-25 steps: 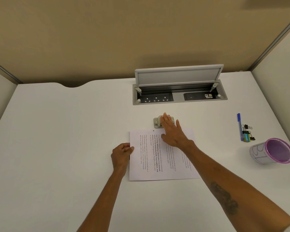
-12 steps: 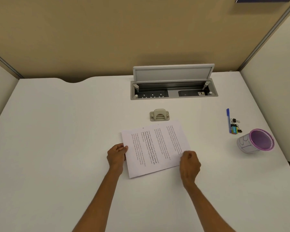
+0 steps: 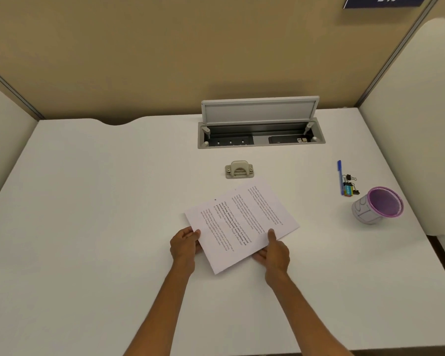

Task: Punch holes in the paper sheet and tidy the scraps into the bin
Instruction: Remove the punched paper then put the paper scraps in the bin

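A: Only the head view to go on. Where is the paper sheet [image 3: 242, 224]?

B: Between the two hands, skewed on the desk [image 3: 88, 227]. The left hand [image 3: 184, 244] has its grip curled round the sheet's left edge. The right hand [image 3: 275, 253] pinches the near right edge, thumb on top and fingers underneath. Both grips are grasping the sheet, and its near edge looks slightly raised.

A: And the hole punch [image 3: 239, 170]?

B: Straight ahead of both grips, past the sheet's far edge. It is near the sheet but apart from it. It sits roughly midway between the grips, so neither hand is plainly nearer.

A: How does the sheet's long axis run?

B: From beside the left grip away to the far right, so its far corner points just right of the punch. I'd judge the sheet needs turning until one edge squares with the punch, then sliding forward.

A: Is there room for that?

B: Nothing stands between the sheet and the punch. The bin [image 3: 378, 205] is well off to the right of the right grip, with a pen [image 3: 339, 176] and binder clips [image 3: 351, 186] beyond it. The socket box [image 3: 261, 137] lies behind the punch.

A: Any holes yet?

B: There is one small dark dot near the far left edge, but I cannot tell whether it is a hole.
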